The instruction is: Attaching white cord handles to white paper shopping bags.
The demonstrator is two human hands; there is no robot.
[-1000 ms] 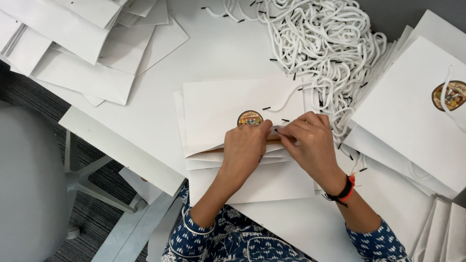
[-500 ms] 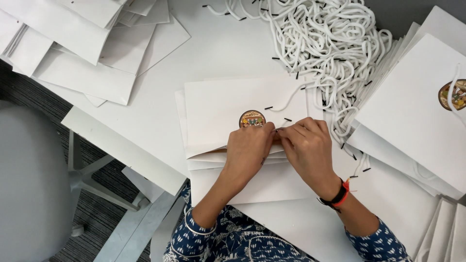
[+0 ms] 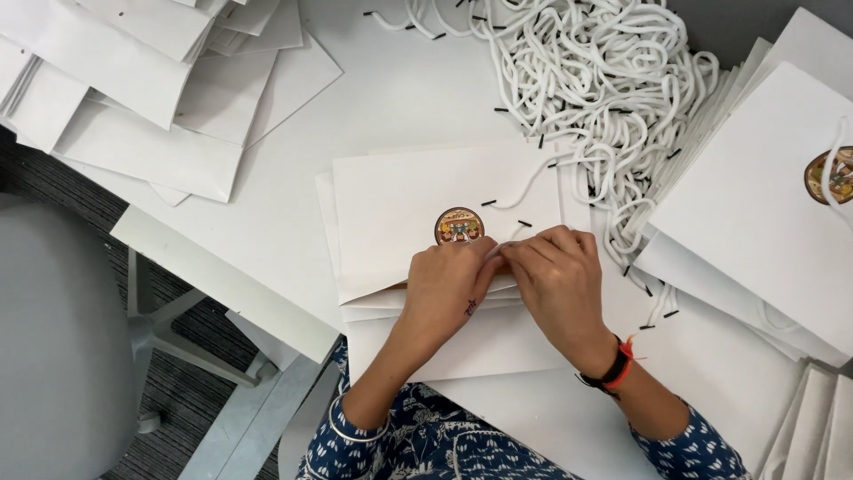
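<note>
At desk centre, left hand (image 3: 447, 286) and right hand (image 3: 557, 283) are pinching together on the white paper bag (image 3: 404, 200) edge, probably working a cord (image 3: 533, 182) end through

White paper bag (image 3: 400, 204) with round brown-gold multicolour sticker (image 3: 458, 226); white cords (image 3: 604, 71) with black tips. Sleeves (image 3: 426, 444) navy with white floral print, wristband (image 3: 613, 369) black and red-orange. Table (image 3: 391, 98) white.

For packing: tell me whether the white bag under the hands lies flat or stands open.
Flat: the white paper bag lies folded on the table.
</note>
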